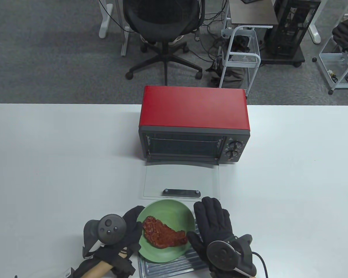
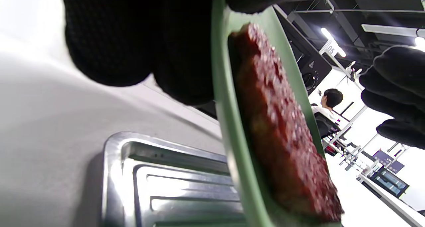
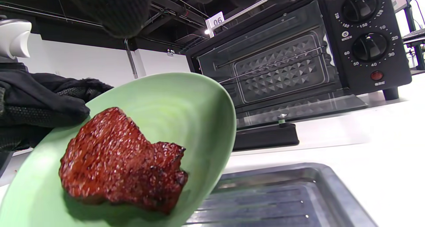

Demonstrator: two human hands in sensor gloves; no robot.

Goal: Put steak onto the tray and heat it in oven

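Left hand [image 1: 127, 231] is gripping the green plate [image 1: 174, 214] at its left rim, fingers curled under and thumb on the edge. The plate is tilting, its right side dipping lower, and is hanging over the metal tray [image 1: 168, 265] at the near edge of the white table [image 1: 46, 162].

The steak [image 1: 163, 235] is lying on the plate's lower right part (in the left wrist view it is sitting well down the slope, toward the lower rim). It is lying between my two hands: well clear of the left fingers on the far rim, close to the right thumb.

Right hand [image 1: 214, 228] is hovering just beside the plate's right edge, fingers straight and pointing toward the oven, thumb spread toward the steak. It is holding nothing; I cannot tell whether the thumb is touching the plate or the meat.

The oven [image 1: 194, 127], red on top, is standing behind the plate with its glass door [image 1: 179, 181] lying flat and open on the table, handle nearest me. Inside, a wire rack [image 3: 275, 67] is showing in the right wrist view. Two knobs [image 1: 233, 149] are sitting on the oven's right front.
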